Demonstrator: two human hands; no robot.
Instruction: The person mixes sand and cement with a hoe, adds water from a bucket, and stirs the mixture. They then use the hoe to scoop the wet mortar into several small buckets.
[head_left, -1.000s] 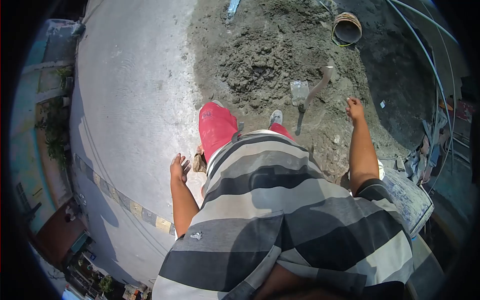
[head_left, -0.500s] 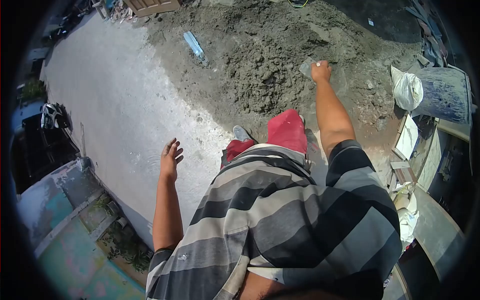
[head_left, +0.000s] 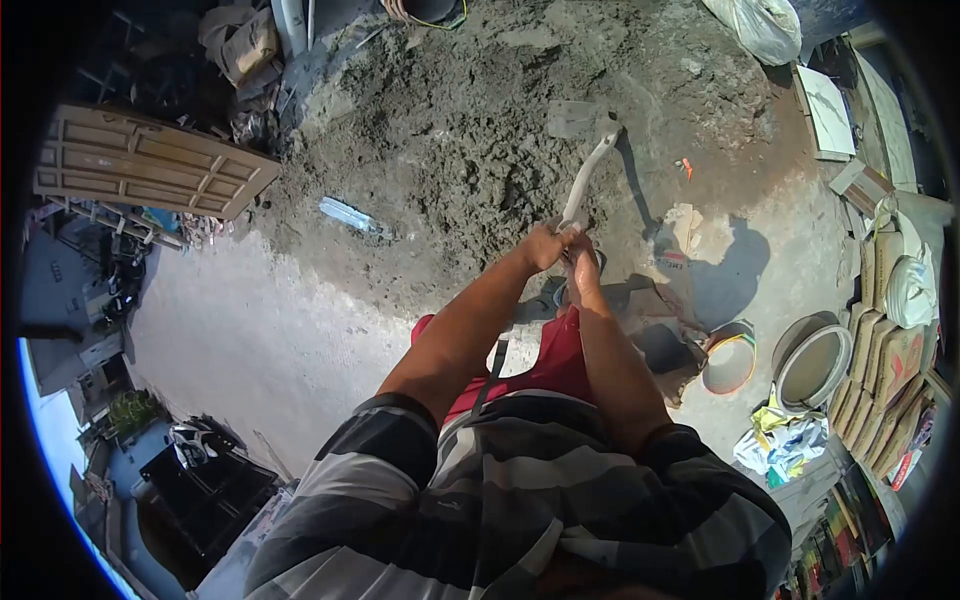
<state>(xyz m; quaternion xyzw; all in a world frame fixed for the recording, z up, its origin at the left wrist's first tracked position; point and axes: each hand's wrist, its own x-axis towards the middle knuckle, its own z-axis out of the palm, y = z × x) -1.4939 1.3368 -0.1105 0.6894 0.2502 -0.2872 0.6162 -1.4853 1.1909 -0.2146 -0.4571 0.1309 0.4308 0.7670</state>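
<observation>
A hoe with a pale, curved wooden handle (head_left: 588, 178) stands out in front of me. Its flat grey blade (head_left: 572, 118) lies against the wet mortar heap (head_left: 480, 170). My left hand (head_left: 545, 246) is wrapped round the handle near its lower end. Just beside it, my right hand (head_left: 582, 265) is closed on the same handle, close to my knees. The butt of the handle is hidden by the hands.
Left of the heap lies a blue-tinted plastic bottle (head_left: 347, 213). A wooden door (head_left: 150, 160) leans at the upper left. On the right stand buckets (head_left: 729, 364), a round basin (head_left: 814, 368), stacked cardboard-coloured bags (head_left: 880, 370) and a white sack (head_left: 757, 28).
My left hand has come from the open air at my left side onto the handle. My right hand has drawn back from near the blade toward my body. The view has turned right.
</observation>
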